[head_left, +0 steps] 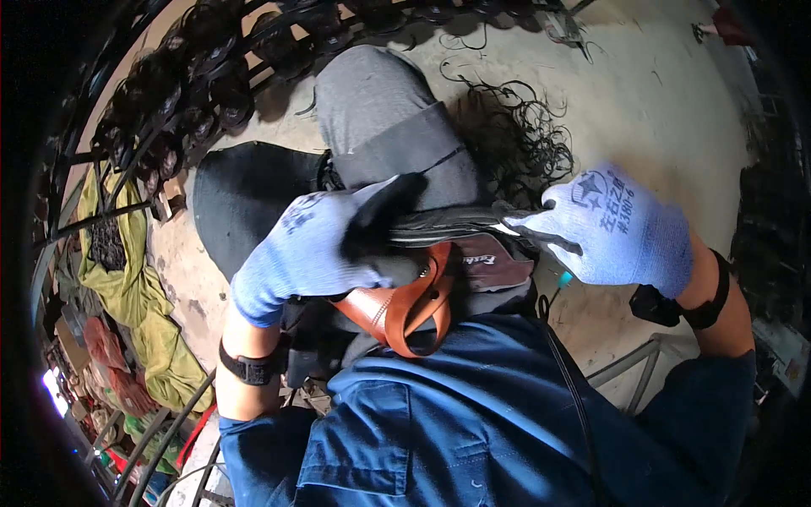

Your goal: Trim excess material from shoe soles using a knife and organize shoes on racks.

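A long, flat black rubber-like piece [448, 226] with thin ridged edges stretches across my lap. My left hand [317, 245], in a blue-grey glove with a black palm, is closed round its left end, thumb above and fingers below. At the other end my right hand [621, 224], gloved alike, pinches it between thumb and fingers; a small whitish bit shows there, too hidden to name. Just beneath, an orange-brown leather sheath with a looped strap [397, 317] lies against my waist. Beside it is a dark maroon cloth patch [490, 264].
Curly black trimmings [515, 127] lie on the pale floor beyond my knees. Racks with several dark rounded parts [228, 93] stand at the far left. Yellow-green cloth [127, 262] hangs at the left near metal bars. A grey metal tube frame [629, 367] is at the lower right.
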A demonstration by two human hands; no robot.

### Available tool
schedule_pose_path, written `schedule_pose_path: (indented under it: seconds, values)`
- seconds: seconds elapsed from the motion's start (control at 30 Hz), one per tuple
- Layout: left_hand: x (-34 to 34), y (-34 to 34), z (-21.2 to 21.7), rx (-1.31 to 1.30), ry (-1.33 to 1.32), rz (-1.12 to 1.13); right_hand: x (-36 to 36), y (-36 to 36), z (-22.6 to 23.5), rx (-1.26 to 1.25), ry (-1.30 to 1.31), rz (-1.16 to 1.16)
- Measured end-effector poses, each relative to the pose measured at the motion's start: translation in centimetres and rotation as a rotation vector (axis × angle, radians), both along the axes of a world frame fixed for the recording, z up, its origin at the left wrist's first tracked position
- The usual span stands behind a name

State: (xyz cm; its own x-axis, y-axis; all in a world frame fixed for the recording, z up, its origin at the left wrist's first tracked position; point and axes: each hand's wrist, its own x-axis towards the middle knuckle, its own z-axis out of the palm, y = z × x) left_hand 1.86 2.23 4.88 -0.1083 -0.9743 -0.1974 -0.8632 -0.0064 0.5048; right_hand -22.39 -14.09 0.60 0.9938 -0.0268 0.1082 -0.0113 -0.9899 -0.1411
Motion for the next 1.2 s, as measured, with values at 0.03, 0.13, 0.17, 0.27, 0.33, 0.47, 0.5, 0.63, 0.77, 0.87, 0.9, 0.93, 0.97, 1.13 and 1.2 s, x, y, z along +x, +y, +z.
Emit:
schedule_pose_path:
  seconds: [0.03, 0.13, 0.17, 0.27, 0.33, 0.47, 0.5, 0.63, 0.77, 0.87, 0.9, 0.93, 0.97, 1.13, 1.2]
  values:
    - [0.0, -0.1, -0.1, -0.002, 0.004, -0.009, -0.4, -0.3, -0.4, -0.044, -0.072, 0.041]
    - [0.0, -0.1, -0.1, -0.043, 0.000, -0.071, -0.4, -0.2, -0.2, -0.082, -0.118, 0.089]
    - [0.2, 0.0, -0.6, -0.081, -0.046, -0.098, -0.3, 0.1, 0.1, -0.075, -0.088, 0.093]
    - [0.6, 0.6, -1.5, -0.170, -0.038, -0.087, -0.1, 1.1, 0.8, -0.017, 0.046, 0.051]
    - [1.1, 0.6, -1.5, -0.154, 0.000, 0.024, 0.0, 1.4, -0.2, 0.096, 0.126, -0.018]
    - [1.2, 0.6, -3.2, -0.134, 0.162, 0.169, 0.4, 3.0, -1.5, 0.223, -0.008, -0.129]
    - [1.2, 0.3, -3.7, -0.171, 0.167, 0.138, 0.5, 3.3, -1.5, 0.221, 0.020, -0.178]
    - [1.0, -0.4, -4.8, -0.211, 0.215, 0.148, -0.8, 2.7, -2.8, 0.201, -0.041, -0.214]
    - [0.5, -0.5, -4.8, -0.111, 0.216, 0.171, -1.9, 3.2, -4.6, 0.124, -0.149, -0.233]
    - [0.2, 0.0, -5.4, -0.226, 0.271, 0.145, -2.1, 3.9, -4.7, 0.135, -0.130, -0.286]
    - [0.1, 0.1, -5.3, -0.171, 0.276, 0.174, -2.4, 3.6, -4.8, 0.171, -0.110, -0.267]
    - [-0.1, 0.5, -5.4, -0.113, 0.282, 0.208, -2.6, 3.6, -4.9, 0.210, -0.088, -0.244]
    - [0.0, 1.2, -5.5, -0.018, 0.280, 0.249, -2.8, 3.8, -4.9, 0.214, -0.009, -0.236]
    - [-3.2, 11.3, -9.7, 0.175, 0.498, 0.548, 0.5, 10.5, -11.3, 0.493, 0.089, 0.063]
    - [-9.1, 22.7, -9.6, 0.306, 0.548, 0.765, 0.3, 20.1, -11.8, 0.774, 0.402, 0.361]
